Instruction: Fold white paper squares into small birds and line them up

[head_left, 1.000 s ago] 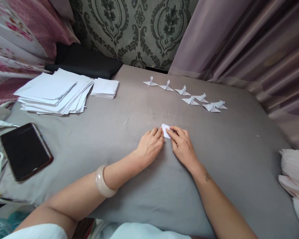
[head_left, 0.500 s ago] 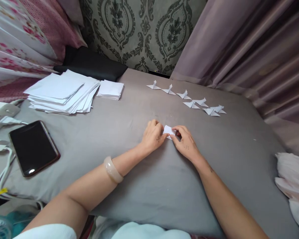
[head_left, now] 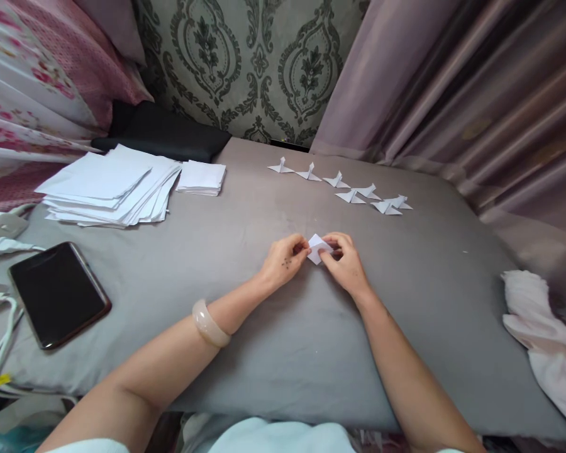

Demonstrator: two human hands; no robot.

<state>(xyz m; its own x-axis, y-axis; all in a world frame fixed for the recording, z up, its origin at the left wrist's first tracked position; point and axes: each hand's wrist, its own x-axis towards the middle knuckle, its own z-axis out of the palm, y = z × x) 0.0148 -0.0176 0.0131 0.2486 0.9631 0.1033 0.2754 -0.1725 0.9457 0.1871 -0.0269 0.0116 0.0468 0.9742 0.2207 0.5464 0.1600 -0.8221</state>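
A small folded square of white paper (head_left: 315, 245) is held between my two hands near the middle of the grey-covered surface (head_left: 245, 371). My left hand (head_left: 287, 257) pinches its left corner between thumb and fingers. On the other side, my right hand (head_left: 345, 259) grips the right part, thumb in front and fingers behind. The paper stands with one corner pointing up, and the fingers hide its right edge. Beyond my hands, several folded paper birds (head_left: 336, 180) stand in a slanting row.
To the left lie a stack of large white sheets (head_left: 99, 189) and a stack of small paper squares (head_left: 202, 177). A dark-screened phone (head_left: 59, 292) sits near a power strip (head_left: 0, 226) and cables. White cloth (head_left: 531, 308) lies at the right edge.
The paper has been turned so that a corner points up, and it is lifted slightly. My left fingers have closed on its left corner. The whole view has shifted a little.
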